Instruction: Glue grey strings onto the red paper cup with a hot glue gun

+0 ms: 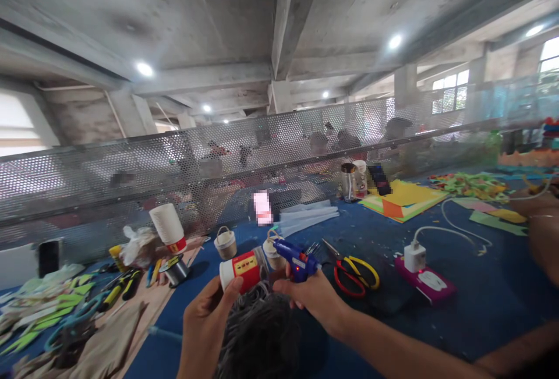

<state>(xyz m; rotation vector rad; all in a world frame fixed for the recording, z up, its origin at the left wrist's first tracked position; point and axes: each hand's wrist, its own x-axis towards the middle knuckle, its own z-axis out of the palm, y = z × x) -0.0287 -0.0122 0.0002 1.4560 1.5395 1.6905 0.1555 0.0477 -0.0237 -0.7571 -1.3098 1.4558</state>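
In the lower middle of the frame, the left hand (pixel 209 309) holds a red-and-white paper cup (pixel 245 271) on its side, thumb along the near wall and fingers behind. That grip probably leaves the far end free, where grey yarn is wrapped around the cup. Loose grey yarn (pixel 262 338) lies heaped just below, seemingly so the strand stays slack.

The right hand (pixel 312 300), right of the cup, has its fingers closed around a blue glue gun (pixel 297 261). Its nozzle points left, above the cup's wrapped end; whether they touch cannot be told.

Two small handled buckets, one (pixel 226 245) behind the cup and one (pixel 273 257) partly hidden by the gun, stand on the blue worktop (pixel 489 280). Scissors (pixel 357 274) lie right of centre, likely kept within reach. A purple power strip (pixel 439 290) at right carries a white plug (pixel 414 258).
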